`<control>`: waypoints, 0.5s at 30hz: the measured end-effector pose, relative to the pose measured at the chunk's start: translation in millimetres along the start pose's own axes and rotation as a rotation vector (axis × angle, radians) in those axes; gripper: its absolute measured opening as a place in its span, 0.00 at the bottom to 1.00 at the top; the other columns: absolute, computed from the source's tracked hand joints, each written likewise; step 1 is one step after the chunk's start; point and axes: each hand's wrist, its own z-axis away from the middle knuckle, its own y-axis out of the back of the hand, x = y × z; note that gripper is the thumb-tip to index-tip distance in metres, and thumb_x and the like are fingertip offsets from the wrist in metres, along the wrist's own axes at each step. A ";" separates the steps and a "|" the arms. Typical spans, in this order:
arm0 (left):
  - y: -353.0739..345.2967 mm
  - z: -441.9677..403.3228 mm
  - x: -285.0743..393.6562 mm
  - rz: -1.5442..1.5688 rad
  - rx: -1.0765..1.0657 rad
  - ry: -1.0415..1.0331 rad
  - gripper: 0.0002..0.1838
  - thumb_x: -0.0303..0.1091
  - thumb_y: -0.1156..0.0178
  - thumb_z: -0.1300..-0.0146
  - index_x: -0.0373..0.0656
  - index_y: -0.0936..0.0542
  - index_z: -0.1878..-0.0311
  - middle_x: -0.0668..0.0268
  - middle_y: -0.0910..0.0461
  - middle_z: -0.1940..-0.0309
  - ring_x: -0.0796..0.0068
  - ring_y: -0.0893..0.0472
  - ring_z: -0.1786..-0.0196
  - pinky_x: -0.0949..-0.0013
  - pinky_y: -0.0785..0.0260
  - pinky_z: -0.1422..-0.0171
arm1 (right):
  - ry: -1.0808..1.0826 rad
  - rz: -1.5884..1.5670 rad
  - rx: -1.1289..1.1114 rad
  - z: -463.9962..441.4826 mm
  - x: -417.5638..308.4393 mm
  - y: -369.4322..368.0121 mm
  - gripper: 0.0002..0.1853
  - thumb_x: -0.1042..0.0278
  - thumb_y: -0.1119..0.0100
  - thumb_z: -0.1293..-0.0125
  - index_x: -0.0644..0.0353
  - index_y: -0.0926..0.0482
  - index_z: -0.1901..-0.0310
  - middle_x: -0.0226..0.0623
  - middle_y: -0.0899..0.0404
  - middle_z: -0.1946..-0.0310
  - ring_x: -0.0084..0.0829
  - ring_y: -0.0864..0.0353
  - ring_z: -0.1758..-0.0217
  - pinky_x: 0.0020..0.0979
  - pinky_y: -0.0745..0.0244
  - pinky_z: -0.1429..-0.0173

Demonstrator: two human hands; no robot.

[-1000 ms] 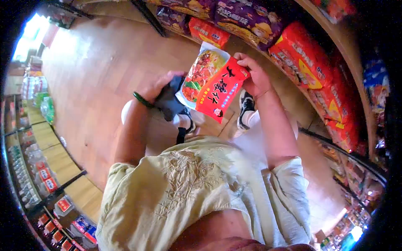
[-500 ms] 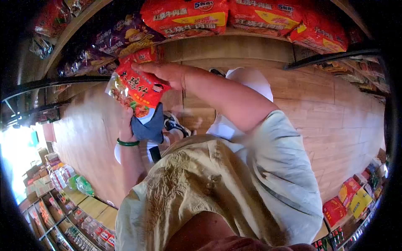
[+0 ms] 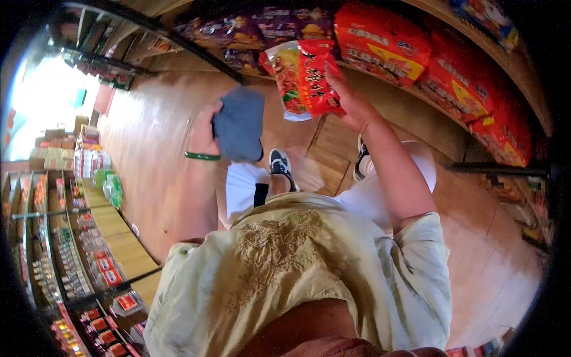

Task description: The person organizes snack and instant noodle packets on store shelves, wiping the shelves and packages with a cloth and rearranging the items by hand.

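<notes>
A folded grey-blue cloth [image 3: 239, 124] is held by my left hand [image 3: 204, 132], which grips its left edge; a green bangle circles that wrist. My right hand [image 3: 350, 102] is closed on the right side of a red noodle packet [image 3: 305, 80] printed with a picture of food. The packet is raised near the shelf's front edge, face up, with a gap between it and the cloth. The fingertips of my left hand are partly hidden behind the cloth.
Red multipacks [image 3: 383, 44] and purple packs [image 3: 267, 27] line a curved shelf at the top and right. A black metal bar [image 3: 172, 38] crosses at upper left. More shelves [image 3: 122, 238] with small goods stand at left. The wooden floor [image 3: 154, 149] lies below.
The packet and cloth, together half a second ago, are now apart, with the cloth fully showing. The view has turned, so the shelf of red packs again slopes down the right side.
</notes>
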 end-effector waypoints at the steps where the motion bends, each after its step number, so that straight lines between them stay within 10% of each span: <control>1: -11.9 -3.2 9.5 -0.042 -0.047 -0.100 0.23 0.34 0.48 0.41 0.34 0.31 0.43 0.55 0.27 0.47 0.65 0.27 0.45 0.63 0.35 0.39 | -0.096 0.088 0.105 -5.5 2.7 7.8 0.27 0.51 0.50 0.33 0.49 0.40 0.36 0.29 0.26 0.47 0.22 0.24 0.47 0.30 0.24 0.49; 5: -65.8 -14.9 36.8 -0.326 -0.141 -0.497 0.23 0.33 0.46 0.41 0.36 0.31 0.42 0.55 0.27 0.47 0.64 0.26 0.45 0.63 0.34 0.40 | -0.130 0.110 0.082 -0.6 -5.2 -15.3 0.25 0.51 0.51 0.32 0.47 0.39 0.37 0.28 0.26 0.47 0.22 0.25 0.47 0.29 0.25 0.48; 9: -92.2 -52.0 3.5 -1.367 0.136 -1.006 0.29 0.39 0.39 0.48 0.38 0.30 0.43 0.48 0.27 0.51 0.51 0.28 0.47 0.59 0.36 0.41 | -0.158 0.010 0.010 -6.0 2.8 -23.7 0.23 0.50 0.52 0.32 0.46 0.37 0.37 0.30 0.25 0.49 0.24 0.24 0.50 0.30 0.26 0.48; 15: -109.1 -30.5 -78.2 -1.558 -0.070 -0.976 0.24 0.34 0.44 0.47 0.38 0.31 0.46 0.49 0.29 0.49 0.47 0.29 0.47 0.55 0.36 0.42 | -0.192 -0.111 -0.037 -14.9 2.9 7.2 0.28 0.45 0.53 0.33 0.53 0.36 0.38 0.34 0.28 0.45 0.29 0.25 0.47 0.36 0.28 0.44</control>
